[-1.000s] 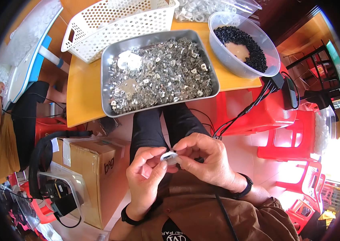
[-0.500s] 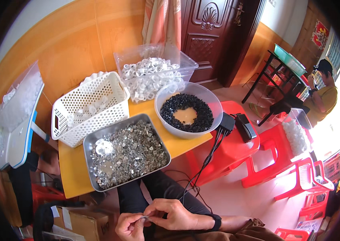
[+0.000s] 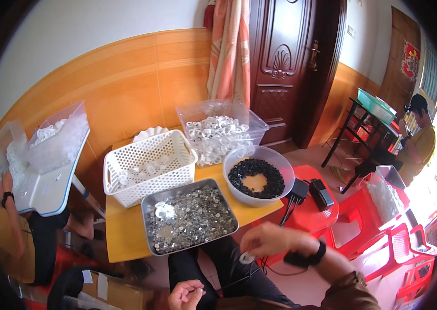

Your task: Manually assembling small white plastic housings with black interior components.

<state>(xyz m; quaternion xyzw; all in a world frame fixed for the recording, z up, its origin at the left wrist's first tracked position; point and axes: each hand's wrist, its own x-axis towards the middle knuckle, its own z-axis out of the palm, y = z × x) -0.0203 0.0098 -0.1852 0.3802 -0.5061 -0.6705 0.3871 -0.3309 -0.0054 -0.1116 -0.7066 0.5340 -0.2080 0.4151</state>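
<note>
Judging by our yellow bench [image 3: 125, 235], plenty remains: the grey metal tray of small silvery parts [image 3: 190, 217] sits heaped. Our right hand [image 3: 272, 240] pinches a small white ring [image 3: 247, 257] above our lap; our left hand [image 3: 186, 294] curls loosely, holding nothing visible.

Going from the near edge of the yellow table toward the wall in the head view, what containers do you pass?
Metal tray of small shiny parts → white perforated basket → clear plastic bin of white rings by the wall.

Orange-panelled wall [image 3: 141, 77], dark wooden door [image 3: 285, 57], red plastic chairs [image 3: 399, 243].
</note>
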